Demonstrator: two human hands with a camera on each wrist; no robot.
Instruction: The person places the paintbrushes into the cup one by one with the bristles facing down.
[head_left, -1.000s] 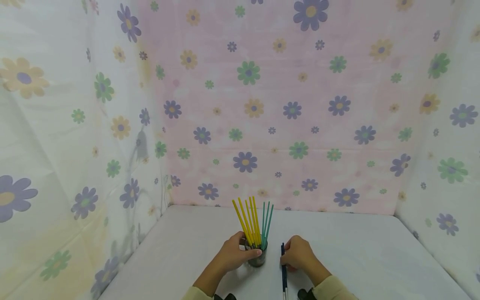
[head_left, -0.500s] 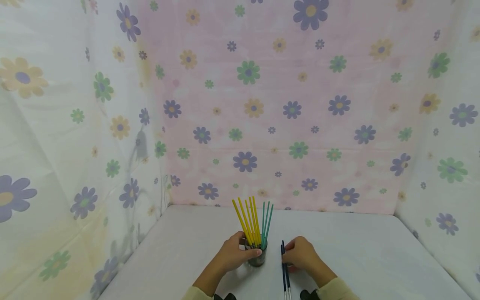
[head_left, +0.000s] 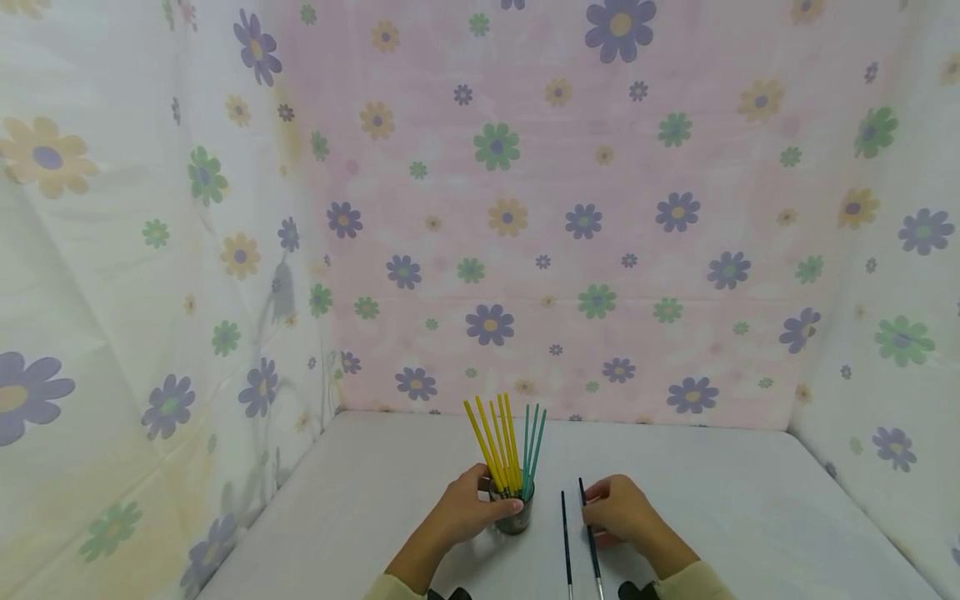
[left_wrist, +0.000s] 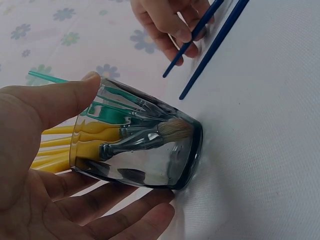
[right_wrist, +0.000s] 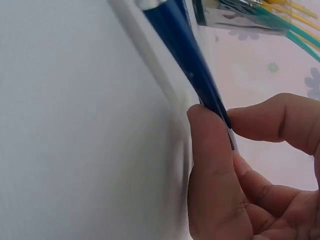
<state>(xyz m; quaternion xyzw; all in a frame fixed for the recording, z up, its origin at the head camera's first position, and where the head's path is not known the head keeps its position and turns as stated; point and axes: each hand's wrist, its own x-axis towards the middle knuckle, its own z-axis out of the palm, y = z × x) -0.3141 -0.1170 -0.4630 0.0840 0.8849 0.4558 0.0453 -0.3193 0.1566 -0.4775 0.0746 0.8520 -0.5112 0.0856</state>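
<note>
In the head view my left hand [head_left: 463, 507] grips a clear glass [head_left: 514, 523] standing on the table, thumb and fingers around its sides. Yellow-handled paintbrushes [head_left: 495, 446] and green-handled ones [head_left: 534, 442] lean in it, handles up. Through the glass wall, the left wrist view shows bristles [left_wrist: 175, 130] pointing down at the base. To the right, my right hand [head_left: 622, 510] pinches a dark blue paintbrush [head_left: 592, 550] between thumb and finger, near the handle's far end. A second dark blue paintbrush [head_left: 566, 537] lies between the glass and that hand, apart from both.
A white cloth covers the table [head_left: 720, 500]. Flower-printed cloth hangs as a pink back wall [head_left: 540, 350] and white side walls, at the left [head_left: 112, 275] and right. Both blue brushes' near ends run out of the head view at the bottom.
My right hand has moved slightly right with one blue paintbrush, parting it from the other, which now lies alone. My left hand and the glass have stayed in place.
</note>
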